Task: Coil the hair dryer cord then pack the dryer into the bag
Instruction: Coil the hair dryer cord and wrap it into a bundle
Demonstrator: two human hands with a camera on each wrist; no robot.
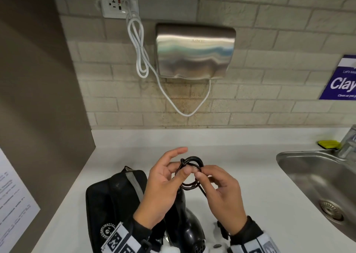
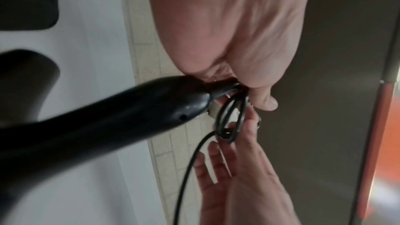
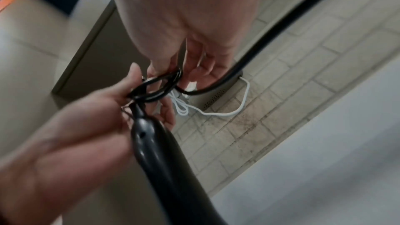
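Note:
Above the white counter, both hands hold a small coil of the black dryer cord [image 1: 191, 172]. My left hand [image 1: 179, 166] pinches the loops under its thumb, with the index finger stretched out. My right hand [image 1: 200, 174] pinches the coil from the right side. The black hair dryer [image 1: 185, 225] hangs below the hands, its handle [image 2: 108, 126] leading up to the coil [image 2: 229, 121]. A free length of cord [image 3: 281, 28] runs off from the coil [image 3: 155, 88]. The black bag [image 1: 115, 195] lies on the counter to the left of the dryer.
A steel sink [image 1: 317, 175] is set into the counter at right, with a yellow sponge [image 1: 327, 143] behind it. On the tiled wall hangs a metal hand dryer [image 1: 194, 50] with a white cable [image 1: 140, 41]. A paper sheet [image 1: 11, 195] is at the left.

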